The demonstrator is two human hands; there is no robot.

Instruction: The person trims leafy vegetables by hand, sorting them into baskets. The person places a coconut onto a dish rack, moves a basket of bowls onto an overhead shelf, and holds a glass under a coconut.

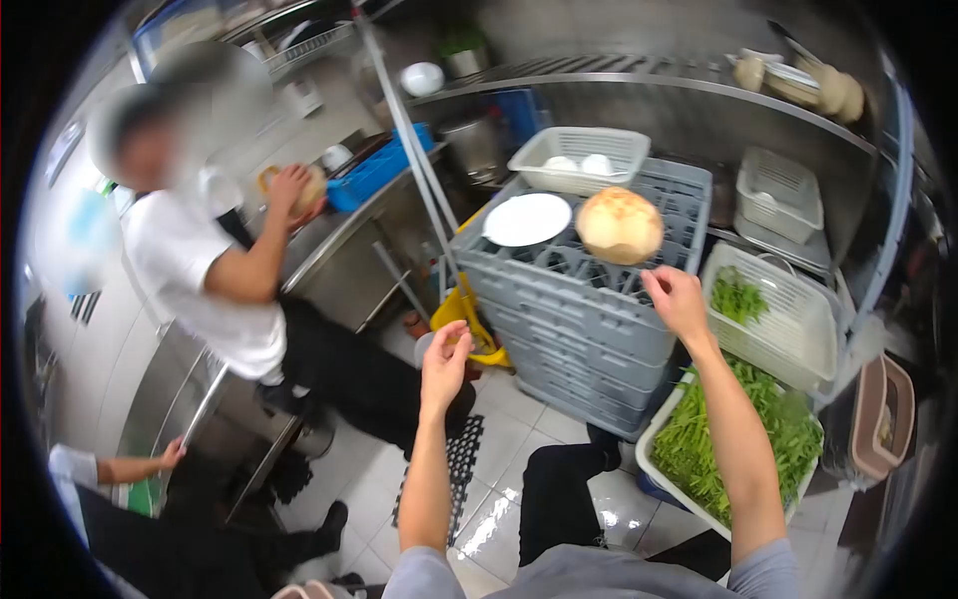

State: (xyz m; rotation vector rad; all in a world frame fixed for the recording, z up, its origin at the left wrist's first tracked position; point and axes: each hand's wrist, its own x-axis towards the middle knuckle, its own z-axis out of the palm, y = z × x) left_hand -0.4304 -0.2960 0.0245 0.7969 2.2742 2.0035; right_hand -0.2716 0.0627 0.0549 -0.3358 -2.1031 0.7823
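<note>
My left hand (446,361) is raised over the floor, left of the crate stack, its fingers loosely bent and apart with nothing visible in them. My right hand (677,301) hovers by the front right edge of the grey dish racks (589,329), fingers bent, with nothing visible in its grasp. Just beyond it, on the top rack, sits a round tan thing (620,228) with a browned top; its exact kind is unclear. Beside that lies a white plate (528,220). Behind them, a white basket (581,160) holds two white round things.
A white tub of leafy greens (733,439) stands below my right forearm. Above it, a white basket (773,319) holds a few greens. A person (230,260) in a white shirt handles something round at the left counter. Another person's hand (172,454) appears lower left. The tiled floor (499,499) looks wet.
</note>
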